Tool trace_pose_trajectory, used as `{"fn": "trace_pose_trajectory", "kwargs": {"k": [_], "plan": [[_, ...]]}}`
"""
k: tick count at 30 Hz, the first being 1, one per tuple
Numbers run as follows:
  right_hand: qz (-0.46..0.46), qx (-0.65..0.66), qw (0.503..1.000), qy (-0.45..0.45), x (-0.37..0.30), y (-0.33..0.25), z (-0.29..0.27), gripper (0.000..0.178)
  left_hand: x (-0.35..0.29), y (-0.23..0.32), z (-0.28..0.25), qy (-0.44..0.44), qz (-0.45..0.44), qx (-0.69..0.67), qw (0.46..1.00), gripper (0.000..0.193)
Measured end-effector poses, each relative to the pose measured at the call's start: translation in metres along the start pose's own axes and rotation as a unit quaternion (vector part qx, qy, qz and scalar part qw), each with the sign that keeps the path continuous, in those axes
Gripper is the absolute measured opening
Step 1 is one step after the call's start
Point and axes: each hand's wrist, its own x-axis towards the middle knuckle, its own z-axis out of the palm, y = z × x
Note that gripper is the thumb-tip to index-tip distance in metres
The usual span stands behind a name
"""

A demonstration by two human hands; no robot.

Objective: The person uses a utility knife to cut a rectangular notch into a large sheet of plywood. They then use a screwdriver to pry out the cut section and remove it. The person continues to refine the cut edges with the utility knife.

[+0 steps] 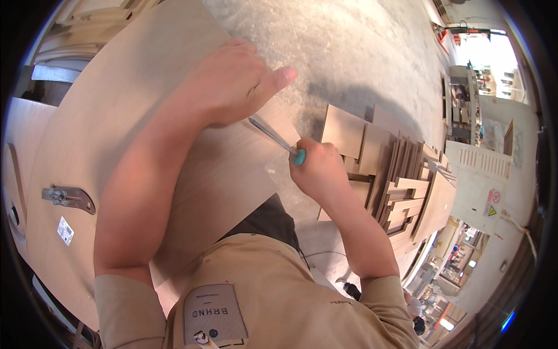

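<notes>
brown-and-grey hardware (68,198) lies above a white label (65,231) on a pale wood panel (136,64). the left hand (232,81) sits at the panel's far edge, thumb out; i cannot tell how closed its grip is. the right hand's (319,168) grip is wrapped tightly around a teal-handled, metal-shafted tool (272,135), which slants over the panel between both hands. wooden boards (401,186) are stacked further right.

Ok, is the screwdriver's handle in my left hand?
No, your right hand is closed around the screwdriver's teal handle.
</notes>
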Motion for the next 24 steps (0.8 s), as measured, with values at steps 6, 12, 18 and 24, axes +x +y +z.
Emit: {"fn": "trace_pose_trajectory", "kwargs": {"k": [6,12,18,24], "plan": [[-0.001,0.057,0.998,0.033,-0.003,0.004,0.014,0.013,0.000,0.000,0.000,-0.008,0.000,-0.006,1.000,0.079],[-0.004,0.058,0.997,0.051,-0.003,0.009,0.017,0.013,0.001,0.000,0.001,-0.003,0.005,-0.020,1.000,0.078],[0.001,0.177,0.981,0.082,-0.005,0.002,0.028,0.014,-0.002,-0.001,-0.002,0.003,0.019,-0.007,1.000,0.054],[0.009,0.187,0.980,0.066,-0.004,0.004,0.032,0.017,-0.002,-0.001,-0.004,0.005,0.042,-0.009,0.999,0.051]]}}
